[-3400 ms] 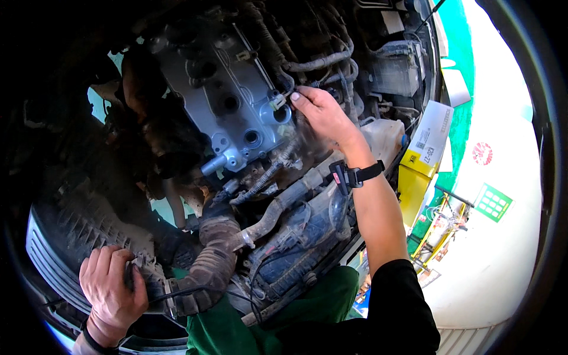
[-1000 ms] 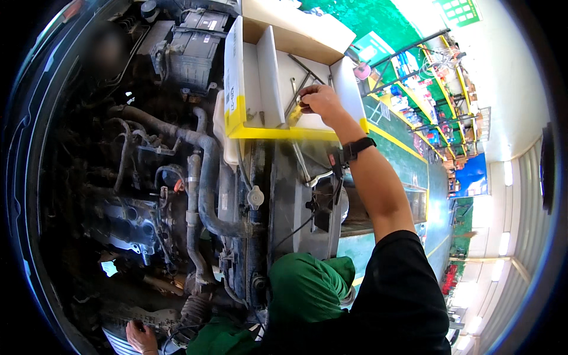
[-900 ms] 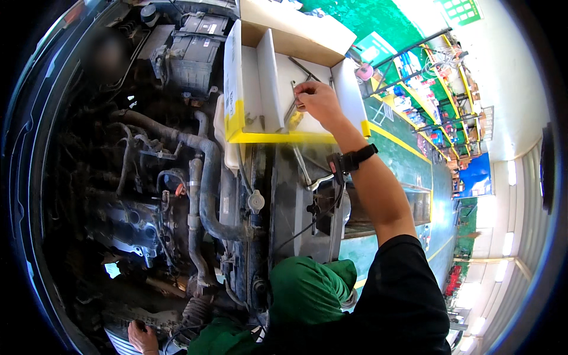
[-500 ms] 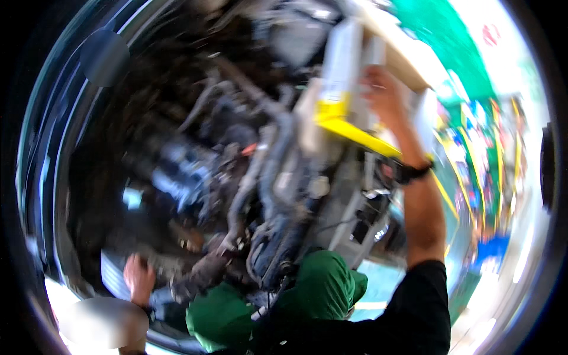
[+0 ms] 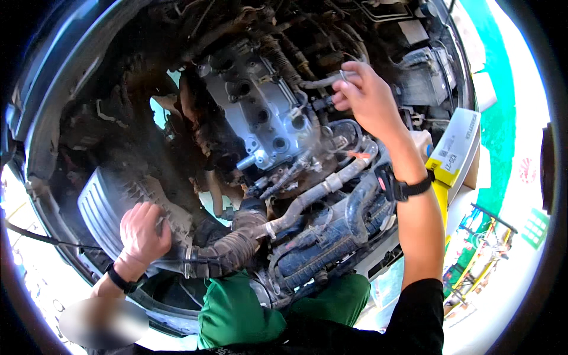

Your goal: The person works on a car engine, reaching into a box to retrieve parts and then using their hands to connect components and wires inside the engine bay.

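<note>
Several curled fingers of the left hand (image 5: 144, 231) rest on the ribbed cover (image 5: 105, 204), any grip hidden. Over hoses (image 5: 319, 84) beside the engine (image 5: 253, 104), the right hand (image 5: 373, 100), thumb and fingertips nearly meeting, seems at fine handling calling for a steady pinch; what it holds, I cannot tell. Beyond its forearm, a white-and-yellow box (image 5: 461, 139) bears dark print.

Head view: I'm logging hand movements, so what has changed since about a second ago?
The right hand has come out of the yellow-and-white box, where it was reaching in, and moved left toward the grey engine cover. Whether it holds anything small is unclear. The camera has swung too. The left hand stays at the ribbed housing.
</note>
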### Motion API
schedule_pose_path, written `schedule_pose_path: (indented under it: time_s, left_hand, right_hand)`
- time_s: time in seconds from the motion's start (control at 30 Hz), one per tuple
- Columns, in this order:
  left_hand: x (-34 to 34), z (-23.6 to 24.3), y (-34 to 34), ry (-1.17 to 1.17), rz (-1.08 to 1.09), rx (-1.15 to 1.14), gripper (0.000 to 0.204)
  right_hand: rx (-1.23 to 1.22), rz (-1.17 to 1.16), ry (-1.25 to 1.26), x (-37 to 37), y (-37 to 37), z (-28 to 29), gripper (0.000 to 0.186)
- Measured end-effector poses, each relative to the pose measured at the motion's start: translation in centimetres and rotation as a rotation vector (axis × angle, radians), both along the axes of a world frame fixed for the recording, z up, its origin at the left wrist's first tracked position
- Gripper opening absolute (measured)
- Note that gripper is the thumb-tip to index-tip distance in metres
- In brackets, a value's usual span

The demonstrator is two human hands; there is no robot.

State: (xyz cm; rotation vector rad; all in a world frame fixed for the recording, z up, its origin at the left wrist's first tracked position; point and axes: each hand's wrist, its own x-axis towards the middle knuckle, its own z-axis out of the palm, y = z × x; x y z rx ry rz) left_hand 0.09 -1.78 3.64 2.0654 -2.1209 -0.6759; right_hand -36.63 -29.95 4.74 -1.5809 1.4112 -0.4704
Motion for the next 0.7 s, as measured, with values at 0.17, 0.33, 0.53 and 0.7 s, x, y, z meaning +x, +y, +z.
schedule_pose_path:
  time_s: [0.17, 0.33, 0.53, 0.7]
  left_hand:
    - [0.5, -0.4, -0.9, 0.181, -0.007, -0.013, 0.021]
    - [1.7, -0.5, -0.3, 0.223, -0.005, 0.055, 0.026]
    - [2.2, -0.5, -0.2, 0.279, 0.006, 0.004, 0.027]
    - [2.3, -0.6, -0.4, 0.314, 0.001, 0.008, 0.027]
  right_hand:
    - [-0.128, 0.175, 0.424, 1.5, -6.1, -9.5, 0.022]
    - [-0.429, 0.158, 0.284, 6.1, -4.2, -9.2, 0.020]
    - [-0.388, 0.543, 0.665, 7.8, -4.2, -10.3, 0.020]
    - [-0.140, 0.512, 0.680, 7.1, -3.6, -10.6, 0.020]
